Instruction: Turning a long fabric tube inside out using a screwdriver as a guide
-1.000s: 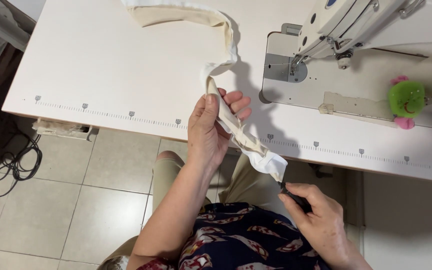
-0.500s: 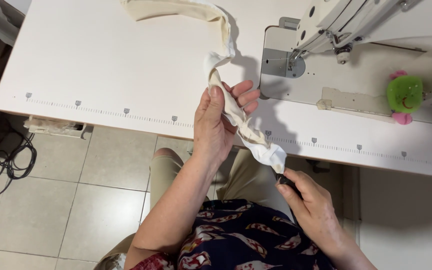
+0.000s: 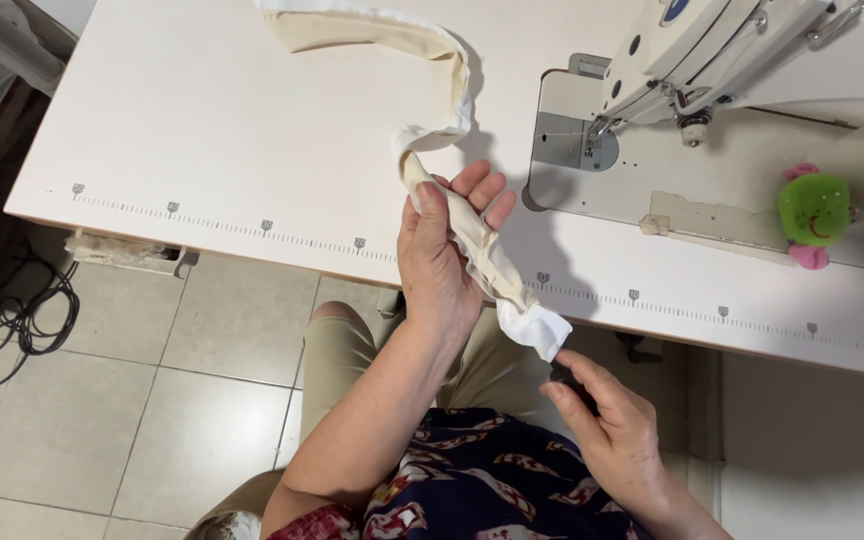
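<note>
We held the cream fabric strip (image 3: 472, 235) in our left hand (image 3: 440, 265), fingers curled loosely round it, its long axis slanting down to a white end just above our right hand (image 3: 607, 425) (pinched shut on a small dark tool (image 3: 562, 375)).

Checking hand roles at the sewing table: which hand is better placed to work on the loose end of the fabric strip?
Right. The right hand sits just below the strip's free end with a small dark tool in its grip, while the left hand is wrapped around the strip higher up, steadying it.
</note>
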